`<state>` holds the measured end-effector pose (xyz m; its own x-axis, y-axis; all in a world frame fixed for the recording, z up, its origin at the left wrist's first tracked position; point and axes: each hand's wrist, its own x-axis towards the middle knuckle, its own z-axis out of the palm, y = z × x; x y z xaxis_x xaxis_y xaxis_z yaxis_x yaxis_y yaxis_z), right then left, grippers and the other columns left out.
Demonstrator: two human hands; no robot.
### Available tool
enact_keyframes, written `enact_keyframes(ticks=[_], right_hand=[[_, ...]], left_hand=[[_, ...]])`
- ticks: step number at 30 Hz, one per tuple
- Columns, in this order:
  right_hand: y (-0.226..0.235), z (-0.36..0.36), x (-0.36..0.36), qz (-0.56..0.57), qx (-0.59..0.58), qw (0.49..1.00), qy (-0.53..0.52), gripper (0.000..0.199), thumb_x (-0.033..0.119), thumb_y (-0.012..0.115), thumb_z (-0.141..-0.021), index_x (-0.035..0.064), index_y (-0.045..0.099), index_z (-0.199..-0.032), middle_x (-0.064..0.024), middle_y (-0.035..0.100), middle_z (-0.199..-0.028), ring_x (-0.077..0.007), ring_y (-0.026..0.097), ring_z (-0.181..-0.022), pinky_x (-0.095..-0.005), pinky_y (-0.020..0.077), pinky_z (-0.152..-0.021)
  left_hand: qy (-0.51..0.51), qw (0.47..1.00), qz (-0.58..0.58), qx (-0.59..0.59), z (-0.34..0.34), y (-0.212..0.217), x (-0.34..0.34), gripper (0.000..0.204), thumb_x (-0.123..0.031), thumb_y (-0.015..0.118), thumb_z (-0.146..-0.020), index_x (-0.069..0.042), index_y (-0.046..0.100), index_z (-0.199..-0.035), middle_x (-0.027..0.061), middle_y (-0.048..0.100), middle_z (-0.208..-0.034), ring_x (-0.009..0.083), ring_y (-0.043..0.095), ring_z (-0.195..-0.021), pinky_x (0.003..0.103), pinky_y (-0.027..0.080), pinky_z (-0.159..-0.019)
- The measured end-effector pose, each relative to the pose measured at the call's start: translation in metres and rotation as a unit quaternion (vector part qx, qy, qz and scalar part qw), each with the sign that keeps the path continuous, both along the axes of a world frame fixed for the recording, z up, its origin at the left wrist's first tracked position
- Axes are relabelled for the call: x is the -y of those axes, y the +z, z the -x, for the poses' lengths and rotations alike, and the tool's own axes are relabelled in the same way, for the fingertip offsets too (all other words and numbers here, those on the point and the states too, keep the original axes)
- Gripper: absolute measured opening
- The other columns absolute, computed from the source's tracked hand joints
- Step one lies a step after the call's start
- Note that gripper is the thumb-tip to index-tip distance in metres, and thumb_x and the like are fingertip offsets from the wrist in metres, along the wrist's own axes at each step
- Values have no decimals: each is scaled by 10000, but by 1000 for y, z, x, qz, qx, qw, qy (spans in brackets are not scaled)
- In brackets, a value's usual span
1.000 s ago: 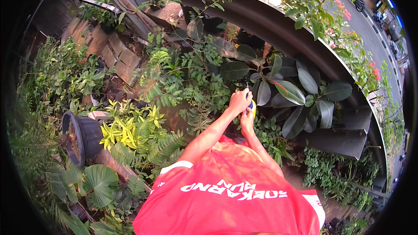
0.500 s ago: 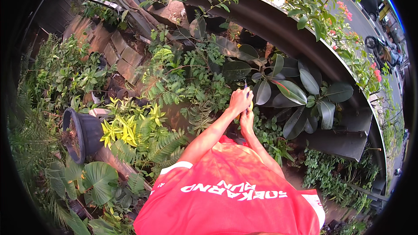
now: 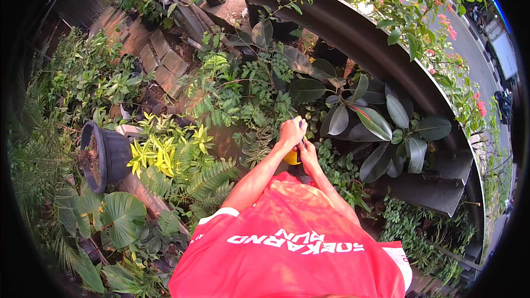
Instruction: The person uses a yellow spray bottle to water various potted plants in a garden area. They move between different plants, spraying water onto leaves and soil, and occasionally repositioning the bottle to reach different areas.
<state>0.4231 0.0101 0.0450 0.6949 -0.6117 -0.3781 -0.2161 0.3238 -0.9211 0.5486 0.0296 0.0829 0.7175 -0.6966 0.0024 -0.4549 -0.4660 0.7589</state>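
Observation:
Both hands are together in front of my red shirt. My left hand (image 3: pixel 291 133) is closed around the slim blue-dark upper part of what looks like a spray bottle. Just below it and to the right, my right hand (image 3: pixel 308 154) is closed against the same thing. The rounded yellow body of the spray bottle (image 3: pixel 292 158) shows beneath the hands; my fingers hide much of the rest. Beyond my hands to the right stands a rubber plant (image 3: pixel 372 123) with broad dark leaves. Feathery green foliage (image 3: pixel 254 80) grows ahead and to the left.
A tilted black plant pot (image 3: pixel 113 157) stands at left, beside a yellow-leaved plant (image 3: pixel 160 154). A curved dark metal barrier (image 3: pixel 364 38) runs along the far and right side, with pink-flowered branches (image 3: pixel 441 27) and a road beyond. Paving slabs (image 3: pixel 165 72) lie at far left.
My hands have drawn back slightly toward me and left, away from the rubber plant's leaves. More of the yellow body now shows below them. Both hands keep their hold.

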Motion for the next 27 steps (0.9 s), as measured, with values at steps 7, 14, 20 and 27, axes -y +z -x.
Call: enact_keyframes(ticks=[7,14,20,27], right_hand=[[30,-11,-11,83,54,995,31,227,183,497,-968,-21,597,-969,-26,593,-761,-113,523,-703,-273,433,-648],[15,-3,-17,63,17,994,92,206,165,497,-963,-6,596,-903,-30,598,-735,-96,515,-679,-275,431,-628],[-12,22,-22,20,-57,983,171,188,120,495,-972,-15,606,-904,-31,615,-752,-102,554,-689,-258,443,-661],[16,33,-35,11,-6,985,171,179,90,512,-947,-42,617,-1007,-42,653,-854,-96,567,-765,-255,458,-706]], left_hand=[[64,994,70,56,-2,32,-22,259,-264,538,-902,-37,572,-783,207,586,-628,407,601,-637,515,466,-598],[100,994,28,23,6,15,-45,261,-278,520,-909,-45,583,-808,214,620,-660,422,620,-656,521,479,-615],[129,990,-40,-44,28,-22,-63,309,-313,503,-913,-30,599,-837,221,642,-726,414,632,-699,502,495,-650],[176,984,23,11,50,10,-73,250,-225,546,-904,-7,562,-782,209,593,-663,398,600,-667,496,464,-622]])
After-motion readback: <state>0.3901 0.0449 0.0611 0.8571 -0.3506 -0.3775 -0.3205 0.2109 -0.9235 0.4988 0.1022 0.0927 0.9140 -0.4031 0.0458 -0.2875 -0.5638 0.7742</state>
